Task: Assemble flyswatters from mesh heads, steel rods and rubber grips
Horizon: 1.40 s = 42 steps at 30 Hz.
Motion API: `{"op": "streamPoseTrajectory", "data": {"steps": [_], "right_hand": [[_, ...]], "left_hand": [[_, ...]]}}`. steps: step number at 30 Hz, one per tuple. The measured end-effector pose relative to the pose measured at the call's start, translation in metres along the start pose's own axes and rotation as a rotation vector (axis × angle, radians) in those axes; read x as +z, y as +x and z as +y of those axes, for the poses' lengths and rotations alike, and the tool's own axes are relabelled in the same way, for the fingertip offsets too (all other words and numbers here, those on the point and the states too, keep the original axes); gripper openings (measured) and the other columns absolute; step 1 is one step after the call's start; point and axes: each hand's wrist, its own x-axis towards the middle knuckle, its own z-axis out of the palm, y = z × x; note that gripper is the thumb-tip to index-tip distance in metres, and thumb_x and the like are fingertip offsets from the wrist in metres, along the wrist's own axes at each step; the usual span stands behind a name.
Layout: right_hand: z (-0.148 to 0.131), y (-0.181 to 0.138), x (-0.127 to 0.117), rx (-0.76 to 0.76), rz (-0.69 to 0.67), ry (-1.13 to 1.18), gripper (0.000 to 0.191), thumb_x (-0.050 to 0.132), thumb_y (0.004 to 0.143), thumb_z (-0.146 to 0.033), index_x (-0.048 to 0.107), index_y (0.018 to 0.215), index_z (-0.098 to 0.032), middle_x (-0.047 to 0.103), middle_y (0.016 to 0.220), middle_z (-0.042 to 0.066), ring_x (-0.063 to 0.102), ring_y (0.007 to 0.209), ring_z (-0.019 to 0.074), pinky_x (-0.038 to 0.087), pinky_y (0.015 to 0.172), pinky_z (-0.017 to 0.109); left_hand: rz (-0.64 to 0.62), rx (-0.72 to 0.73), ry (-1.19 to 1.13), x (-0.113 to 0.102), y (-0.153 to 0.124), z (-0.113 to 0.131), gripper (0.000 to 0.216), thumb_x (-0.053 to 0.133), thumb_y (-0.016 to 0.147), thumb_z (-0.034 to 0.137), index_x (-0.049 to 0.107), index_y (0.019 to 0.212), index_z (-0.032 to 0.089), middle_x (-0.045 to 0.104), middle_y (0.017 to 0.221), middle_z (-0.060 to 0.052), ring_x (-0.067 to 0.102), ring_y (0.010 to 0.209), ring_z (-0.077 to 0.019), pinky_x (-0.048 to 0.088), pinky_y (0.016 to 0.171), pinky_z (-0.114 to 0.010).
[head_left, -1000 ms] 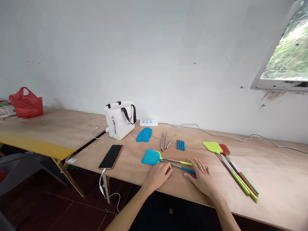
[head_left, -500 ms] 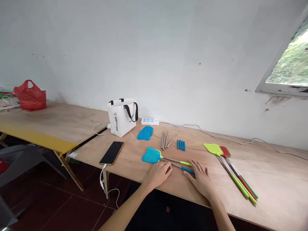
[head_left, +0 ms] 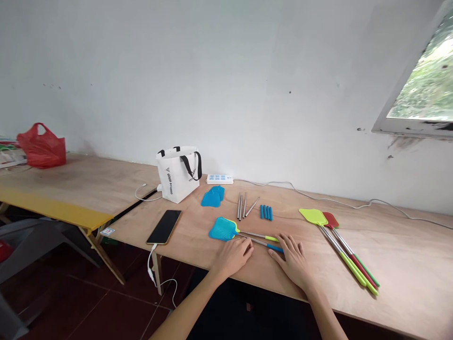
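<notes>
Two fly swatters lie crosswise before me: a blue swatter head (head_left: 222, 229) overlaps a yellow-green one (head_left: 237, 231), and their thin metal shafts run right to a yellow-green grip (head_left: 272, 239) and a blue grip (head_left: 275, 247). My left hand (head_left: 235, 256) rests on the table just below the heads, fingers loosely bent, apparently holding nothing. Flat on the wood, my right hand (head_left: 292, 260) has its fingers spread over the grips' ends, not wrapped round them. Behind lie loose blue swatter heads (head_left: 212, 196), several metal tubes (head_left: 244, 206) and several blue grips (head_left: 266, 212).
On the right lie more swatters with a yellow-green head (head_left: 313, 216) and a red head (head_left: 330, 220). To the left are a phone (head_left: 164, 226) on a cable and a white bag (head_left: 179, 175). A power strip (head_left: 219, 179) sits by the wall; a red bag (head_left: 42, 147) stands on another table.
The view has shifted slightly. Both hands stay in nearly the same place, and the swatters and loose parts have not moved.
</notes>
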Motion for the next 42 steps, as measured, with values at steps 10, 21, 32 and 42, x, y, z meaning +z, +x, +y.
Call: {"op": "streamPoseTrajectory", "data": {"steps": [10, 21, 32, 42], "right_hand": [[-0.001, 0.000, -0.004, -0.016, 0.007, -0.010, 0.064, 0.035, 0.098, -0.065, 0.045, 0.149, -0.029, 0.047, 0.156, 0.006, 0.032, 0.149, 0.0316, 0.023, 0.121, 0.061], [-0.004, -0.001, -0.009, -0.026, 0.009, 0.020, 0.062, 0.034, 0.098, -0.065, 0.046, 0.147, -0.030, 0.047, 0.155, 0.006, 0.032, 0.149, 0.0300, 0.020, 0.122, 0.060], [0.021, 0.002, -0.022, 0.090, -0.054, 0.046, 0.061, 0.032, 0.097, -0.057, 0.043, 0.148, -0.025, 0.043, 0.158, 0.007, 0.037, 0.148, 0.0257, 0.013, 0.126, 0.057], [0.020, 0.001, -0.019, 0.068, -0.040, 0.007, 0.061, 0.031, 0.098, -0.057, 0.046, 0.147, -0.025, 0.045, 0.157, 0.007, 0.036, 0.149, 0.0256, 0.017, 0.125, 0.057]], "left_hand": [[0.312, 0.007, -0.073, -0.007, 0.011, -0.043, 0.019, 0.047, 0.102, 0.032, 0.062, 0.093, 0.024, 0.068, 0.098, -0.004, 0.063, 0.097, -0.0229, 0.048, 0.089, -0.036], [0.254, -0.148, 0.185, -0.011, 0.004, -0.105, 0.032, 0.044, 0.102, 0.043, 0.057, 0.125, 0.024, 0.061, 0.132, -0.010, 0.056, 0.121, -0.0305, 0.043, 0.103, -0.049], [0.247, -0.148, 0.194, -0.011, 0.005, -0.101, 0.033, 0.042, 0.104, 0.044, 0.056, 0.125, 0.023, 0.061, 0.132, -0.010, 0.055, 0.122, -0.0291, 0.042, 0.104, -0.046], [0.243, -0.150, 0.198, -0.011, 0.004, -0.100, 0.035, 0.041, 0.104, 0.042, 0.055, 0.131, 0.024, 0.060, 0.135, -0.009, 0.053, 0.123, -0.0291, 0.040, 0.105, -0.046]]}}
